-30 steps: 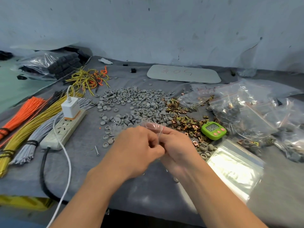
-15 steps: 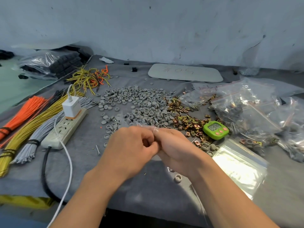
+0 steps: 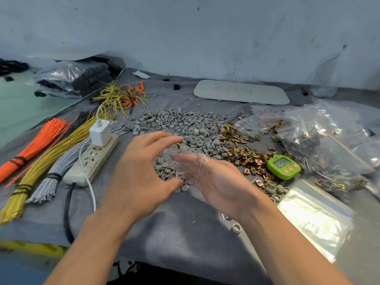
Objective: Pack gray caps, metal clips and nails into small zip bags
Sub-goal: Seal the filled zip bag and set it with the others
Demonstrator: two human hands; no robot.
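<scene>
- Small zip bag (image 3: pixel 188 163): clear and blurred, draped over the straight fingers of the right hand (image 3: pixel 218 182), above the near edge of the cap heap.
- Right hand: flat, palm turned leftward and up, fingers extended, not curled round the bag.
- Left hand (image 3: pixel 141 171): spread wide, thumb and fingers apart, holding nothing, just left of the bag.
- Gray caps (image 3: pixel 185 128): loose heap on the gray cloth (image 3: pixel 185 239), beyond both hands.
- Metal clips (image 3: pixel 242 153): scattered against the heap's right side.
- Green timer (image 3: pixel 283 165): right of the clips.
- Empty bag stack (image 3: pixel 312 214): near right.
- Filled bags (image 3: pixel 329 140): far right.
- Power strip (image 3: pixel 92 161): left of the hands, with a white charger (image 3: pixel 100 132) plugged in.
- Wire bundles (image 3: pixel 41 169): orange, yellow and gray, farthest left.
</scene>
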